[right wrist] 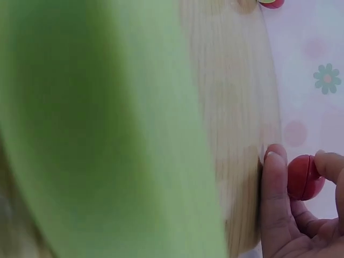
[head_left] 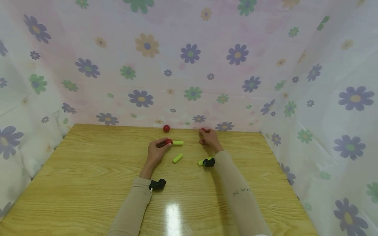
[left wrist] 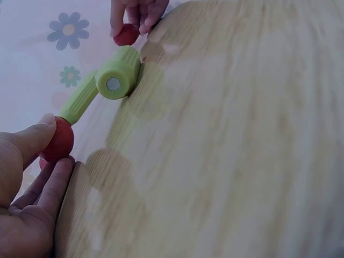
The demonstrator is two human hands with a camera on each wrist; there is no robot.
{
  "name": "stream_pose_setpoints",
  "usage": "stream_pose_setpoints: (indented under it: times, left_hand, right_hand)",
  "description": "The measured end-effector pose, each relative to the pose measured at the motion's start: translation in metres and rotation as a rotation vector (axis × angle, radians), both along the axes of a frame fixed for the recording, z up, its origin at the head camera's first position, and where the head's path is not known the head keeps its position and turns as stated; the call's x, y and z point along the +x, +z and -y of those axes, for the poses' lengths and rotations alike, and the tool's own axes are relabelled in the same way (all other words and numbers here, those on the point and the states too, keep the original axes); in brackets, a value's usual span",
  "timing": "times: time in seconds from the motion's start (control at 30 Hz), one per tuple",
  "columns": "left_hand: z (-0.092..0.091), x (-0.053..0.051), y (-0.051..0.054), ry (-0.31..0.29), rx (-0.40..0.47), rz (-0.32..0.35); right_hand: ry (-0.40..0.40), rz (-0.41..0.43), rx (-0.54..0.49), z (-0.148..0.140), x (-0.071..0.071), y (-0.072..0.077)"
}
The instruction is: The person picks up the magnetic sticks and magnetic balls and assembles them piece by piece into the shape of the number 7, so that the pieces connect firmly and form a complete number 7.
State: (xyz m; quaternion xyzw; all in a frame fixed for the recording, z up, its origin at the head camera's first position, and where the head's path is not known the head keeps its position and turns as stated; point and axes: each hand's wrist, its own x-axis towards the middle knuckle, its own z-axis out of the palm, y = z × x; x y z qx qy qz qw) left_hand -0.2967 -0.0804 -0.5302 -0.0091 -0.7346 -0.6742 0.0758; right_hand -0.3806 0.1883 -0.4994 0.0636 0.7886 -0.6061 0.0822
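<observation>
In the head view my left hand (head_left: 156,152) pinches a red ball (head_left: 168,142) between thumb and fingers. A yellow-green ribbed rod (head_left: 178,143) extends rightward from that ball, its end touching it. The left wrist view also shows this ball (left wrist: 59,141) meeting the rod (left wrist: 80,99). Farther right, near the table's back edge, my right hand (head_left: 210,137) grips another red ball (head_left: 202,130), mostly covered by the fingers in the head view. Seen from the right wrist, this ball (right wrist: 305,178) has a seam and sits between thumb and fingers.
A third red ball (head_left: 166,128) lies at the back edge of the wooden table (head_left: 97,170). One loose green rod (head_left: 177,158) lies between the hands; another (head_left: 201,163) is partly hidden by the right wrist camera. Flowered cloth (head_left: 165,82) hangs behind and along both sides.
</observation>
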Motion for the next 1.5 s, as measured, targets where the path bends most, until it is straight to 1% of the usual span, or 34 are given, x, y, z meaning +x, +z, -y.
stream_pose_setpoints:
  times: [0.1,0.27,0.37,0.57,0.7,1.0,1.27,1.4,1.5]
  left_hand:
    - [0.000,0.006,0.009,-0.005,0.000,-0.001]
    - [0.001,0.019,0.030,-0.024,-0.006,0.001]
    - [0.000,0.023,0.036,-0.030,-0.007,-0.003]
    - [-0.001,0.023,0.036,-0.022,-0.007,-0.015]
    - [0.000,0.023,0.035,-0.023,-0.010,-0.013]
    - [0.000,0.023,0.037,-0.021,-0.025,-0.003]
    - [-0.001,0.023,0.038,-0.014,-0.027,-0.004]
    - [-0.001,0.022,0.037,-0.010,-0.041,-0.013]
    - [-0.001,0.023,0.036,-0.011,-0.042,-0.013]
  right_hand:
    - [-0.003,0.013,-0.027,0.000,0.002,0.001]
    - [0.006,0.032,-0.062,0.000,0.007,0.002]
    - [0.018,0.031,-0.058,0.001,0.011,0.002]
    - [0.069,0.029,-0.039,0.001,0.019,0.003]
    - [0.095,0.007,-0.025,0.000,0.022,0.003]
    - [0.100,-0.003,-0.051,-0.001,0.028,0.003]
    - [0.132,-0.026,-0.076,0.004,0.037,0.007]
    - [0.166,-0.014,-0.081,0.008,0.041,0.006]
    - [0.183,0.010,-0.116,0.011,0.042,0.005]
